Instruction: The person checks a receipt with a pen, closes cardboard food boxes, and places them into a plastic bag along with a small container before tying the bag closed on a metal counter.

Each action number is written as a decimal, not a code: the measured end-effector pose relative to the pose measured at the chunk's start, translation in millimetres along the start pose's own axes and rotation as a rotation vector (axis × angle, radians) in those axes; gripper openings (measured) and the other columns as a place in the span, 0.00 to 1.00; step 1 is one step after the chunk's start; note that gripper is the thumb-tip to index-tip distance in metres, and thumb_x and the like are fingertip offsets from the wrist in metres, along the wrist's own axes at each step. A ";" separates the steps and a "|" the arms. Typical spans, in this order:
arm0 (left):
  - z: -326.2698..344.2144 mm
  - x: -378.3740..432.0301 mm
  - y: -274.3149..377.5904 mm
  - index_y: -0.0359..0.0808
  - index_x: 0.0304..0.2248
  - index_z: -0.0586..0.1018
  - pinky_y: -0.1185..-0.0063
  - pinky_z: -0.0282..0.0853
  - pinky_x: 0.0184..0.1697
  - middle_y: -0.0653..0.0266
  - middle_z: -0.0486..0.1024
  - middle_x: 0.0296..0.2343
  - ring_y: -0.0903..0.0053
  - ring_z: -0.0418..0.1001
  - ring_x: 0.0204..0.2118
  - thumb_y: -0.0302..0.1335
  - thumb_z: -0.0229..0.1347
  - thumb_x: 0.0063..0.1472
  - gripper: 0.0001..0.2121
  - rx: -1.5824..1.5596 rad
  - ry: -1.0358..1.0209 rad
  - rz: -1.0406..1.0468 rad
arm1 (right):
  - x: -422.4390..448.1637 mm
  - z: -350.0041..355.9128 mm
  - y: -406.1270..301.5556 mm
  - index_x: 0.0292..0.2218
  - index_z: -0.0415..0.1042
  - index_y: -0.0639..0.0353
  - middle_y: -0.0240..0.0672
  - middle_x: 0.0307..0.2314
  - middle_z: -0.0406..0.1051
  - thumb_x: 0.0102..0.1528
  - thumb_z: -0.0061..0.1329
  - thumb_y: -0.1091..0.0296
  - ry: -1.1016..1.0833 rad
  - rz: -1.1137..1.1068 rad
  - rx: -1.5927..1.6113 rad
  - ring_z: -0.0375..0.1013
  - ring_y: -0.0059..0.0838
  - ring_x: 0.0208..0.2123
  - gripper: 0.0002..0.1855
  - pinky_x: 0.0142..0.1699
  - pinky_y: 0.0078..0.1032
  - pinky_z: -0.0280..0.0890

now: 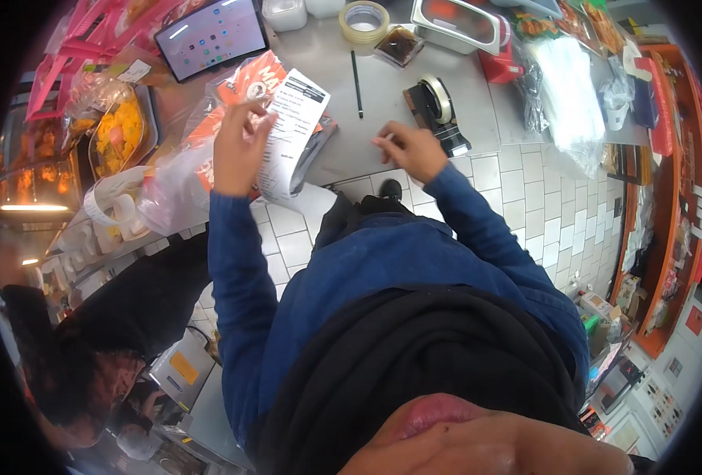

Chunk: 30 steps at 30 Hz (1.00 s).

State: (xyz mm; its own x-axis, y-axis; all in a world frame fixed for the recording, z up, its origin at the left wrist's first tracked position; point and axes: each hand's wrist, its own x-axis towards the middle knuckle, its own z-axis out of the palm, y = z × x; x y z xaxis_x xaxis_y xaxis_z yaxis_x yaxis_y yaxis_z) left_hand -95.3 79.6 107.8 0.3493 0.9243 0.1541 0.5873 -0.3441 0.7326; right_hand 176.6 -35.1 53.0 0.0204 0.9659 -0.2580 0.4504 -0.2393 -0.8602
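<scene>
My left hand (241,145) is at the left edge of a long printed paper receipt (294,122), its thumb and fingers closed on that edge. The receipt curls, and its white tail hangs past the counter's front edge. Under it lies a clear plastic bag with an orange and white printed packet (247,80) inside. To the right, my right hand (410,148) hovers by the counter's front edge, fingers curled. Whether a bit of clear tape is between its fingertips is not visible. Just beyond it stands a black tape dispenser (437,110) with a clear roll.
A black pencil (357,86), a tape roll (364,21), a dark sauce packet (399,46) and a steel pan (456,27) are on the steel counter (351,151). A tablet (211,37) leans at back left, near a food tray (119,133). A person (113,320) is at left.
</scene>
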 end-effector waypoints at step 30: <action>289.6 -124.1 124.4 0.32 0.53 0.68 0.80 0.51 0.59 0.59 0.68 0.51 0.74 0.61 0.56 0.51 0.46 0.63 0.31 -1.053 -0.575 -0.513 | -165.4 -153.7 171.1 0.28 0.74 0.61 0.50 0.44 0.70 0.53 0.53 0.72 -0.349 0.162 0.808 0.70 0.37 0.45 0.04 0.53 0.33 0.63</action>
State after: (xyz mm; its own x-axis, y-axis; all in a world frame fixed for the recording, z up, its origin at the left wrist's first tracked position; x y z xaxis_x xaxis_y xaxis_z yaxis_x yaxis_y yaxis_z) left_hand 145.9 -125.8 -12.3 0.6717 0.6180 -0.4086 -0.0128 0.5612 0.8276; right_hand 387.5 -220.7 16.2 -0.3032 0.8606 -0.4091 -0.3033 -0.4942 -0.8148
